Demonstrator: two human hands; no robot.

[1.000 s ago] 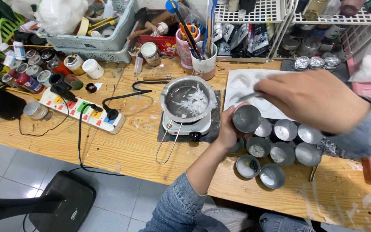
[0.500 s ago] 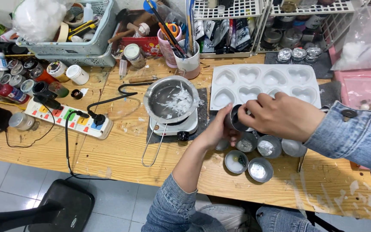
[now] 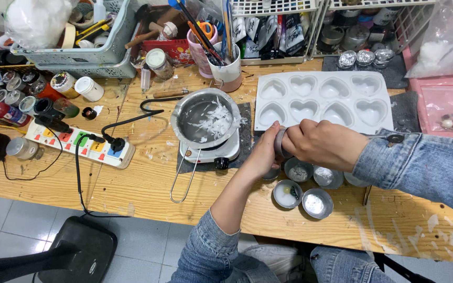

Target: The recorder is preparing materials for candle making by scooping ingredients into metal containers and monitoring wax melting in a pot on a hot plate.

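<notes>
Two hands meet over the worktop (image 3: 132, 178), just in front of the white heart mould (image 3: 321, 99). The left hand (image 3: 266, 152) cups a small metal tin (image 3: 279, 142) from the side, and the right hand (image 3: 323, 142) is curled over the tin's mouth, fingers closed on it. Only a thin strip of the tin's wall shows between the two hands; its inside is hidden, and I cannot tell whether the right hand also holds a tool. A key-like metal piece (image 3: 391, 138) lies by the right cuff, partly covered by the sleeve.

Below the hands sit more round tins (image 3: 316, 202), some with pale residue; two or three are half hidden under the right hand and forearm, so their number is unclear. Left of the hands, a metal pot (image 3: 204, 116) with white flakes rests on a small hotplate (image 3: 211, 152), its wire handle reaching toward the worktop's edge. Farther left lies a power strip (image 3: 77, 139) with plugs, then paint jars (image 3: 22, 97) cut off at the frame's edge. Behind stand a cup of brushes (image 3: 226, 65) and wire racks (image 3: 284, 10), their tops cropped.
</notes>
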